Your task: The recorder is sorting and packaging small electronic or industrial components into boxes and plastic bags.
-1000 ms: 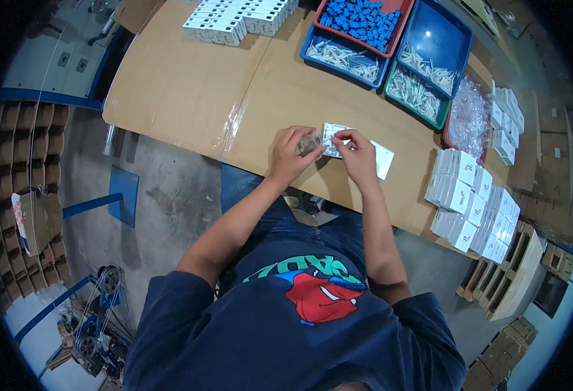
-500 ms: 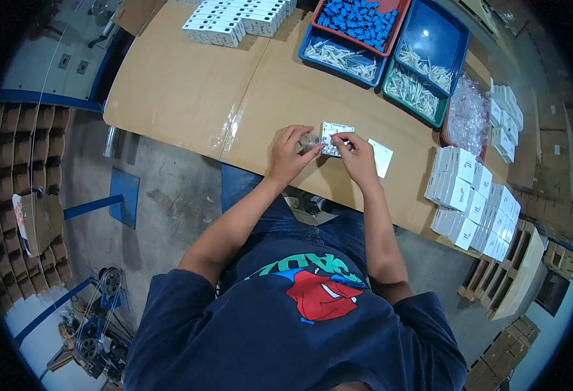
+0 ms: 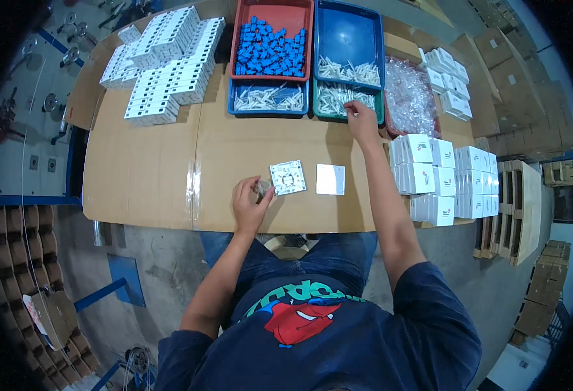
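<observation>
Preferably, pick small white parts (image 3: 331, 98) from the green tray (image 3: 329, 119) with thumb and fingertips only, lifting straight up to avoid dragging neighbouring pieces over the rim. Position the right hand (image 3: 363, 122) low at the near right of the tray, with forearm clear of the stacked white boxes (image 3: 420, 177). Meanwhile, hold the clear object (image 3: 264, 188) lightly in the left hand (image 3: 249, 203), without squeezing, and avoid nudging the white square panel (image 3: 288, 178).

Note finger positions as follows. Right: bent close together at the near edge of the green tray, over the white parts; cannot tell whether gripping a piece. Left: curled with the thumb around the clear object, gripping lightly; of a kind too small to tell.

Find the square panel flat on the cardboard-covered table (image 3: 143, 163), detailed face up, just right of the left fingertips and well apart from the right hand. Find the plain white plate (image 3: 331, 180) flat beyond, to the right of the panel, near but not touching.
</observation>
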The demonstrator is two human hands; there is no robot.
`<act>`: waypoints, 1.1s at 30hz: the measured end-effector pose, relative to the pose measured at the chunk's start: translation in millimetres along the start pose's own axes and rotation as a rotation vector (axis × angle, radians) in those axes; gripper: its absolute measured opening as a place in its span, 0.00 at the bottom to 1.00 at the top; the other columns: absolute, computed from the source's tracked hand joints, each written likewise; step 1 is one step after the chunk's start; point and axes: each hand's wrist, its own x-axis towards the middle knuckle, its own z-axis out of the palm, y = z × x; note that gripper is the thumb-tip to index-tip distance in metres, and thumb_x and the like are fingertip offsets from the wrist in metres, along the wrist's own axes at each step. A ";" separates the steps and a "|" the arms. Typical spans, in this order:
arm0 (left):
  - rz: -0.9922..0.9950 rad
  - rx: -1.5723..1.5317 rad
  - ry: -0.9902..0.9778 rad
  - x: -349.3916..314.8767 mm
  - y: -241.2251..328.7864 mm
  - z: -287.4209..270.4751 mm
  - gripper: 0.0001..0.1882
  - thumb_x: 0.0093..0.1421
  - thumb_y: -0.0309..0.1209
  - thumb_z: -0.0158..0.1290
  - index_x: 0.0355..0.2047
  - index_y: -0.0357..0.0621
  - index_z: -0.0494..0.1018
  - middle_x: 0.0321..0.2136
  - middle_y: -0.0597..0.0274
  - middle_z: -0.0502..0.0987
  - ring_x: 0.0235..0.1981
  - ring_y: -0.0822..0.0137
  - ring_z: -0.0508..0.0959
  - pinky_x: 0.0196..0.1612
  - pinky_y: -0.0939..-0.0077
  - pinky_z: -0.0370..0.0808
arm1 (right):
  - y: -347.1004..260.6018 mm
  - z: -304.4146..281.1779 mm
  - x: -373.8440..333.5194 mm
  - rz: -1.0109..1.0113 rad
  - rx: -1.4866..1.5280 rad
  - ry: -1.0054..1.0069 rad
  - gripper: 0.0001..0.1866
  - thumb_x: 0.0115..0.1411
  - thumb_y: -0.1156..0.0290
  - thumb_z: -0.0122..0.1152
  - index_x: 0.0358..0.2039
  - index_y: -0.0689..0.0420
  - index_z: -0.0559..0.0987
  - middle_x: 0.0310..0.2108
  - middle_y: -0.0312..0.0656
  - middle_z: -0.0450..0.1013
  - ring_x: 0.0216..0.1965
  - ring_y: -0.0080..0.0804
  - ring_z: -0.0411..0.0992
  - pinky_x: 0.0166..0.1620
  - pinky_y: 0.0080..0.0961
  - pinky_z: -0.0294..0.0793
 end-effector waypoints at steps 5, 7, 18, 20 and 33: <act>0.008 -0.011 0.007 1.0 -0.2 1.9 0.21 0.51 0.30 0.68 0.43 0.38 0.76 0.38 0.56 0.77 0.39 0.60 0.78 0.43 0.69 0.77 | 3.3 22.9 23.1 -0.035 -0.063 -0.202 0.08 0.55 0.74 0.59 0.34 0.57 0.83 0.32 0.53 0.79 0.35 0.52 0.78 0.39 0.41 0.77; 0.010 -0.004 0.005 2.0 0.8 2.4 0.21 0.51 0.30 0.68 0.43 0.38 0.76 0.38 0.56 0.77 0.39 0.60 0.78 0.43 0.69 0.77 | 8.6 29.8 26.2 -0.014 -0.149 -0.231 0.09 0.53 0.74 0.58 0.34 0.55 0.83 0.31 0.53 0.78 0.36 0.53 0.78 0.40 0.45 0.76; 0.017 0.003 -0.009 2.7 2.7 0.0 0.21 0.49 0.32 0.69 0.42 0.39 0.77 0.37 0.57 0.77 0.38 0.59 0.78 0.42 0.67 0.77 | 6.8 35.0 27.4 0.064 -0.327 -0.181 0.07 0.53 0.69 0.61 0.34 0.50 0.82 0.32 0.48 0.80 0.36 0.50 0.78 0.38 0.46 0.77; 0.003 0.003 -0.001 1.4 4.3 -1.0 0.21 0.49 0.32 0.69 0.42 0.39 0.77 0.37 0.57 0.77 0.38 0.59 0.78 0.42 0.67 0.76 | 3.0 36.2 27.4 0.077 -0.330 -0.177 0.08 0.53 0.68 0.61 0.34 0.50 0.82 0.32 0.47 0.80 0.37 0.50 0.78 0.39 0.46 0.77; 0.096 0.079 0.015 6.6 2.8 -7.3 0.23 0.49 0.33 0.70 0.43 0.39 0.76 0.39 0.55 0.78 0.40 0.58 0.79 0.44 0.68 0.76 | -69.6 20.6 -100.6 0.198 0.340 -0.367 0.08 0.54 0.73 0.65 0.35 0.59 0.83 0.29 0.34 0.78 0.24 0.19 0.68 0.30 0.19 0.69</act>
